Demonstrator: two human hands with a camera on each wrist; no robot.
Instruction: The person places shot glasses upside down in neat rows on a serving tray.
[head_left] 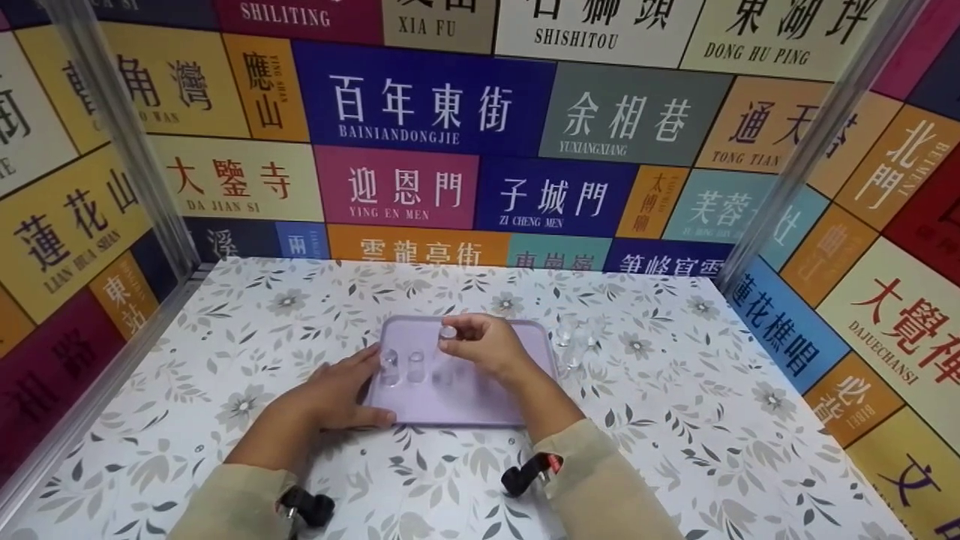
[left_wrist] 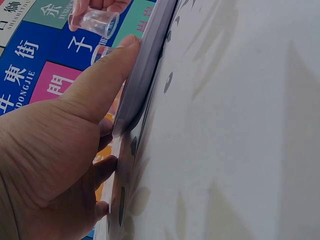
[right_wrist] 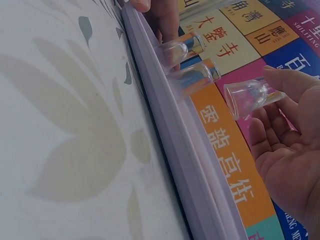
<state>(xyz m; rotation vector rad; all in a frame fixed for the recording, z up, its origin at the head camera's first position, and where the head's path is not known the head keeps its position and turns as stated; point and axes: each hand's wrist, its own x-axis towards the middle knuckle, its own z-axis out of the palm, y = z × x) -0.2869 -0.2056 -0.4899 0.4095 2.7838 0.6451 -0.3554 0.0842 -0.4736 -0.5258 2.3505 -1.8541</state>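
Observation:
A lilac tray (head_left: 480, 409) lies on the patterned table. At its front left corner my left hand (head_left: 341, 394) rests, thumb (left_wrist: 107, 75) stretched along the front rim and fingers spread by the left side. My right hand (head_left: 487, 345) is above the tray and pinches a small clear shot glass (head_left: 448, 332) between thumb and fingers. In the right wrist view that shot glass (right_wrist: 245, 100) has its wide end towards the tray and its narrow end in my fingertips. Clear shot glasses stand on the tray's left part, one (head_left: 416, 367) beside another (head_left: 390, 369).
Several more clear glasses (head_left: 574, 349) stand on the table just right of the tray. Floral cloth (head_left: 675, 420) covers the table. Colourful lettered panels (head_left: 420, 97) rise at the back and sides, with clear upright edges (head_left: 795, 150) at the corners.

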